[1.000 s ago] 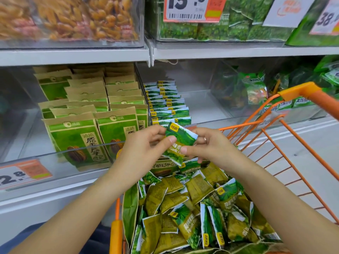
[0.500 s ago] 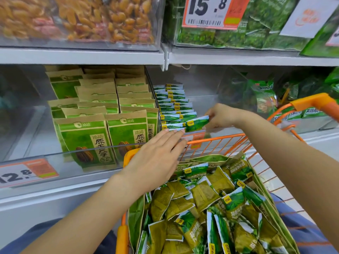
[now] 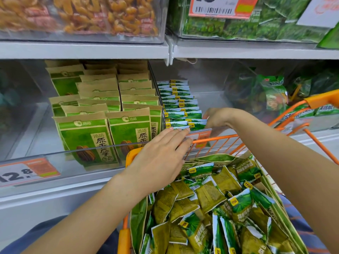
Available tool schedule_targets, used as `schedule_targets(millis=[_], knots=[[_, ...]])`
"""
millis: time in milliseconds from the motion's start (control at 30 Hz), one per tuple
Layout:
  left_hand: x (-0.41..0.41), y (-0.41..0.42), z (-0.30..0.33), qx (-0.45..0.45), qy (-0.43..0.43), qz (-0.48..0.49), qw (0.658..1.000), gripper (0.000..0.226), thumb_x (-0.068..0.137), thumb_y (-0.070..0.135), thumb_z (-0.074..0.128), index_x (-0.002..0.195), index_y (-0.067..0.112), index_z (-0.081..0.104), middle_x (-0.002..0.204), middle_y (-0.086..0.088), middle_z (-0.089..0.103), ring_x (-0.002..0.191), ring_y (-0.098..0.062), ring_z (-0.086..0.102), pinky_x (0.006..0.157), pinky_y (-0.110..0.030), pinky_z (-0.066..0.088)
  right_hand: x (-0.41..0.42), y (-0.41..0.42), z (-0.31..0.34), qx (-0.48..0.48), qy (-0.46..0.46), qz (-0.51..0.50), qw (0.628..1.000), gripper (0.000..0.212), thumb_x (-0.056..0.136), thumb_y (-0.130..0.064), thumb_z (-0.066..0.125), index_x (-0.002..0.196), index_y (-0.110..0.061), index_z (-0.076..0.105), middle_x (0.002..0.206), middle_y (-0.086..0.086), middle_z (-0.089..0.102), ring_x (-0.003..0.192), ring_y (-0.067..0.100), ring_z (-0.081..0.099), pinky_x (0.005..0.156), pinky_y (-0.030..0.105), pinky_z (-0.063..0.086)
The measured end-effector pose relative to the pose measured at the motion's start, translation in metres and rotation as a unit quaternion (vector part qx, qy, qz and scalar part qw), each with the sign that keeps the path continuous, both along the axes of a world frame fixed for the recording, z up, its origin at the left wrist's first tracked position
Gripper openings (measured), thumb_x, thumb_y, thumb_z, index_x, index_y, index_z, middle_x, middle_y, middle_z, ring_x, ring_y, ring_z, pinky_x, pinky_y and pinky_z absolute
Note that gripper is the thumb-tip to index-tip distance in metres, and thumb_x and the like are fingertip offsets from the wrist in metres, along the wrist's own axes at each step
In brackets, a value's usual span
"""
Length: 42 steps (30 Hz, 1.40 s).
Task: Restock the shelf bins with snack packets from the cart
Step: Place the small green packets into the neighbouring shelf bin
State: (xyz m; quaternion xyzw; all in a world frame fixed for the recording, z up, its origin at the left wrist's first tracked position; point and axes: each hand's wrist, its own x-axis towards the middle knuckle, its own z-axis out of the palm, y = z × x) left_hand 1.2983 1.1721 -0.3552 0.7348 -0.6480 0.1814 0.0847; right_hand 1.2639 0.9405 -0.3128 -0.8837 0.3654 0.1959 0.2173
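Note:
Small green snack packets stand in a row (image 3: 178,101) in the middle clear shelf bin. My right hand (image 3: 217,119) reaches into the bin and pinches the right end of the front packet (image 3: 197,125), which stands at the front of the row. My left hand (image 3: 161,156) stretches out with straight fingers, its fingertips against the front left of the row. Below my arms stands the orange wire cart (image 3: 220,138). In it an open big bag holds several loose green and olive packets (image 3: 211,197).
Brown-and-green seed bags (image 3: 88,136) fill the bin on the left, behind a clear front wall with a 12.8 price tag (image 3: 27,172). Green bags (image 3: 273,92) lie in the bin on the right. The upper shelf (image 3: 82,50) carries bins of orange and green snacks.
My right hand carried the packet from above the cart into the bin and set it at the front of the row. My left hand let go of it and reached forward flat.

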Motion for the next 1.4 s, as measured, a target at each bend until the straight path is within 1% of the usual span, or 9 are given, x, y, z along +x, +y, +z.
schedule_targets(millis=[133,267,400,767,867,1000,1100,1267,1400], knots=[[-0.001,0.001,0.001,0.001,0.008,0.002,1.000,0.053,0.084,0.030,0.068,0.130,0.008,0.056,0.138,-0.012,0.053,0.125,-0.026,0.053,0.114,-0.037,0.025,0.001,-0.001,-0.004,-0.007,-0.011,-0.020,1.000,0.024,0.083,-0.006,0.072,0.102,-0.007,0.056,0.088,0.004,0.061,0.060,0.009,0.058,0.037,0.009,0.038],[-0.001,0.000,0.002,0.001,0.016,0.003,1.000,0.052,0.082,0.028,0.068,0.129,0.007,0.057,0.138,-0.014,0.053,0.123,-0.029,0.054,0.113,-0.037,0.020,0.001,0.001,-0.003,-0.086,-0.040,0.014,0.995,0.044,0.082,-0.022,0.073,0.119,-0.005,0.057,0.111,0.010,0.064,0.094,0.025,0.062,0.072,0.025,0.047],[-0.001,0.000,0.003,0.003,0.019,0.004,1.000,0.052,0.083,0.028,0.069,0.129,0.007,0.057,0.137,-0.014,0.053,0.123,-0.029,0.054,0.113,-0.037,0.019,0.004,0.006,-0.002,-0.158,-0.083,0.069,0.982,0.053,0.078,-0.029,0.077,0.119,-0.007,0.052,0.116,0.013,0.061,0.090,0.024,0.050,0.070,0.026,0.035],[0.000,0.001,0.003,0.013,0.020,0.001,1.000,0.053,0.083,0.030,0.067,0.131,0.009,0.056,0.138,-0.012,0.053,0.124,-0.026,0.053,0.115,-0.036,0.022,-0.009,0.002,0.006,0.023,-0.090,-0.015,0.996,0.085,0.083,-0.021,0.074,0.150,-0.013,0.022,0.139,0.011,0.048,0.115,0.026,0.056,0.089,0.032,0.047],[0.001,0.000,0.002,0.011,0.018,0.001,1.000,0.053,0.083,0.030,0.068,0.131,0.009,0.056,0.138,-0.011,0.053,0.124,-0.026,0.053,0.115,-0.036,0.023,-0.026,0.010,0.017,-0.042,-0.142,-0.002,0.989,0.082,0.085,-0.029,0.071,0.150,-0.020,0.022,0.121,0.008,0.061,0.098,0.023,0.061,0.083,0.035,0.050],[0.001,-0.001,0.001,0.006,0.026,-0.001,1.000,0.052,0.083,0.031,0.066,0.130,0.008,0.056,0.137,-0.012,0.054,0.124,-0.027,0.054,0.115,-0.037,0.024,-0.079,0.033,0.050,-0.073,-0.353,-0.058,0.931,0.024,0.090,-0.035,0.062,0.111,-0.023,0.060,0.073,-0.006,0.071,0.080,0.008,0.064,0.071,0.030,0.048],[-0.001,-0.001,0.001,0.011,0.035,0.003,0.999,0.053,0.084,0.034,0.057,0.130,0.008,0.056,0.137,-0.013,0.053,0.125,-0.028,0.053,0.116,-0.037,0.022,-0.126,0.047,0.051,-0.104,-0.224,-0.026,0.969,0.023,0.087,-0.043,0.063,0.074,-0.024,0.065,0.056,-0.007,0.068,0.062,0.002,0.062,0.063,0.028,0.045],[-0.003,-0.002,0.000,0.006,0.033,-0.009,0.999,0.057,0.081,0.032,0.068,0.129,0.006,0.056,0.137,-0.015,0.054,0.124,-0.030,0.054,0.112,-0.044,0.028,-0.160,0.052,0.005,-0.189,0.201,0.077,0.958,0.039,0.086,-0.048,0.062,0.074,-0.016,0.045,0.070,-0.004,0.045,0.082,0.022,0.054,0.070,0.028,0.042],[-0.002,-0.002,-0.002,0.013,0.053,-0.006,0.999,0.054,0.085,0.037,0.056,0.132,0.010,0.054,0.140,-0.012,0.051,0.130,-0.027,0.049,0.116,-0.039,0.022,-0.165,0.047,0.001,-0.193,0.161,0.109,0.962,0.015,0.087,-0.026,0.063,0.075,-0.018,0.059,0.078,-0.001,0.060,0.080,0.021,0.058,0.069,0.027,0.045]])
